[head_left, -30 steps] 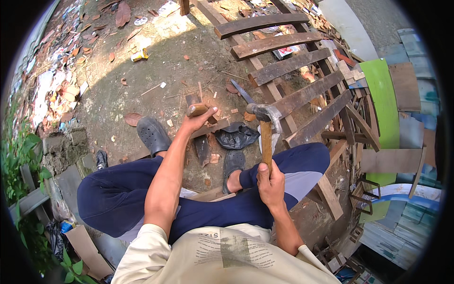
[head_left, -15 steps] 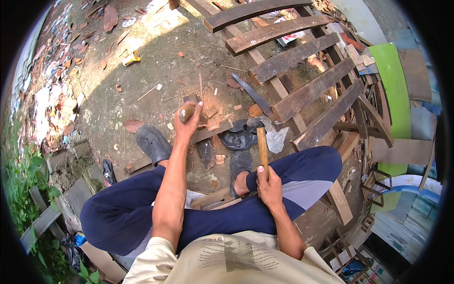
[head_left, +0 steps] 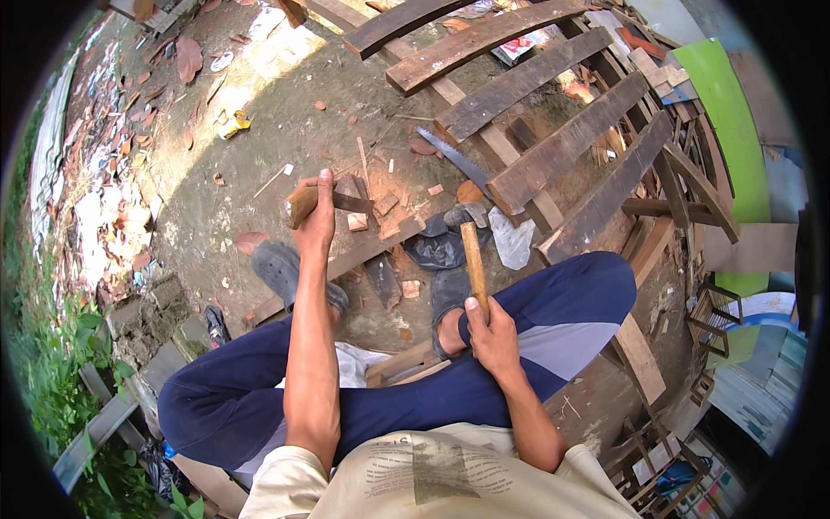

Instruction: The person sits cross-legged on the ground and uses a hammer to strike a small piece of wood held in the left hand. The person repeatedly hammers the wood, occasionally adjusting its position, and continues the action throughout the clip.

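Observation:
My left hand (head_left: 315, 228) is closed round the thick butt of a wooden-handled tool (head_left: 300, 207), with a narrow dark blade-like part reaching right from the fist. It hangs above dark wood offcuts and sawdust. Resting by my right thigh, my right hand (head_left: 494, 339) grips the lower end of a round wooden stick (head_left: 475, 264), which points up and slightly left. Its lower end is hidden in the palm. Between my feet a narrow plank (head_left: 363, 260) lies slantwise on the ground, with a short dark wood piece (head_left: 383, 282) below it.
A slatted wooden frame (head_left: 562, 151) leans at the far right. Beside it lie a saw blade (head_left: 451, 160), a black plastic bag (head_left: 432, 250) and a clear bag (head_left: 512, 235). Stacked boards and a green panel (head_left: 722, 121) stand right; litter and plants (head_left: 73, 346) fill the left.
My left hand has shifted left and up, and the tool has turned so its blade part shows to the right. My right hand and stick barely moved. The whole view has shifted a little.

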Available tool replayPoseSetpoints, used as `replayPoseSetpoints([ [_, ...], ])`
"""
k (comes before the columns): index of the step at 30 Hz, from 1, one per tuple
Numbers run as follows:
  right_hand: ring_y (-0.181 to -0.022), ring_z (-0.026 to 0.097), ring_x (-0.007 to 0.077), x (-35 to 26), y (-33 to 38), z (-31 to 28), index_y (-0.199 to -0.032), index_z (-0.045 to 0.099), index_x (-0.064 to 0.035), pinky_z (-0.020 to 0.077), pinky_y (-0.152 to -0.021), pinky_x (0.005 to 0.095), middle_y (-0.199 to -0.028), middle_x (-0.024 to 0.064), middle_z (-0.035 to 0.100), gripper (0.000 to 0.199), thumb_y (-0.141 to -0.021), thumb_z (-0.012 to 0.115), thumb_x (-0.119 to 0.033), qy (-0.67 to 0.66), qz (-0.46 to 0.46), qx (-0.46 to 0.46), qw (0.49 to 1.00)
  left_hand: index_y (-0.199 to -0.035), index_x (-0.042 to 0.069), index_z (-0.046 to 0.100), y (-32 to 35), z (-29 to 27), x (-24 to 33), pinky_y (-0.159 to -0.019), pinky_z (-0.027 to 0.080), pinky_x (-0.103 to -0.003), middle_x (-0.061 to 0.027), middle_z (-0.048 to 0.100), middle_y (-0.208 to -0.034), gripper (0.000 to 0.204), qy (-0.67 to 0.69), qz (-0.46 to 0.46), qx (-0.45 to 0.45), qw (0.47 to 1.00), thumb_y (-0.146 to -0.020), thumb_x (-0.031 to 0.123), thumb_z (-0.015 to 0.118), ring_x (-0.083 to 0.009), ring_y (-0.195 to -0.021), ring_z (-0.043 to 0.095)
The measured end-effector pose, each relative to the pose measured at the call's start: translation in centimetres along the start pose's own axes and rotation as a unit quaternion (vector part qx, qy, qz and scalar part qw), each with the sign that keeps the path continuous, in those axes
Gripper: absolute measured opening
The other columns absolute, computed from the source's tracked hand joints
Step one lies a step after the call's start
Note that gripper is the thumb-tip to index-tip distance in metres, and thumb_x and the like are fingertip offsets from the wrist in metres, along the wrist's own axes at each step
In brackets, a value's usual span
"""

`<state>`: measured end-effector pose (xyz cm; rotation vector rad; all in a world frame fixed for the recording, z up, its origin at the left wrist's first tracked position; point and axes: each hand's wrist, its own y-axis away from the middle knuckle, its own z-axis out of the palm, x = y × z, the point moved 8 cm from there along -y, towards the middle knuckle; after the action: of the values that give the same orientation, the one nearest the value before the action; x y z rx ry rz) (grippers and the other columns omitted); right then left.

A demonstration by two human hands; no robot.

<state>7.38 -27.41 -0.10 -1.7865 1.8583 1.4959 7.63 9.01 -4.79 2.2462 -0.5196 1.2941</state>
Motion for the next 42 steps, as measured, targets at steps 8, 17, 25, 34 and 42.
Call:
replayPoseSetpoints([
  [8,-0.041,0.052,0.0142,-1.2,0.4,-0.2,-0.083,0.055,-0.0017,0.0398,-0.041,0.0321,-0.054,0.0034,0.050,0.052,-0.103,0.054,-0.049,-0.037,0.028,-0.041,0.998,-0.090,0.005,0.070,2.1,1.3,2.5,-0.076,0.051,-0.030,-0.0040,0.071,-0.081,0.049,0.012,-0.002,-0.061,0.998,-0.095,0.054,0.066,-0.0131,-0.078,0.065],
  [17,-0.073,0.065,0.0429,-1.0,0.5,-0.3,-0.088,0.057,0.0012,0.0477,-0.068,0.0485,-0.069,0.0224,0.062,0.057,-0.100,0.054,-0.054,0.006,0.026,-0.061,0.998,-0.091,0.002,0.064,5.1,1.5,5.5,-0.067,0.051,-0.032,-0.0063,0.066,-0.074,0.047,-0.099,0.088,-0.089,0.987,-0.094,0.049,0.070,-0.0135,-0.071,0.062],
  [25,-0.081,0.064,0.0485,-0.4,0.5,-0.3,-0.092,0.058,0.0028,0.0476,-0.072,0.0511,-0.076,0.0269,0.064,0.059,-0.099,0.054,-0.056,0.002,0.016,-0.065,0.998,-0.076,0.004,0.057,7.7,2.1,9.4,-0.070,0.050,-0.039,-0.0116,0.062,-0.075,0.054,-0.237,0.100,-0.192,0.947,-0.080,0.051,0.083,-0.0232,-0.074,0.061],
  [34,-0.058,0.067,0.0339,-0.9,1.1,-0.6,-0.088,0.057,0.0005,0.0499,-0.060,0.0435,-0.061,0.0172,0.061,0.057,-0.100,0.055,-0.055,-0.043,0.018,-0.073,0.996,-0.089,0.000,0.065,9.3,-2.7,7.8,-0.062,0.052,-0.030,-0.0068,0.067,-0.069,0.038,-0.138,0.090,-0.070,0.984,-0.094,0.038,0.073,-0.0124,-0.065,0.064],
  [42,-0.049,0.064,0.0216,-1.1,1.3,-0.1,-0.084,0.057,-0.0012,0.0453,-0.048,0.0370,-0.055,0.0107,0.058,0.051,-0.101,0.056,-0.050,-0.064,0.050,-0.079,0.994,-0.098,-0.003,0.067,10.4,-3.6,6.5,-0.064,0.056,-0.029,-0.0074,0.070,-0.075,0.028,-0.005,0.081,-0.055,0.995,-0.096,0.025,0.072,-0.0117,-0.072,0.070],
])
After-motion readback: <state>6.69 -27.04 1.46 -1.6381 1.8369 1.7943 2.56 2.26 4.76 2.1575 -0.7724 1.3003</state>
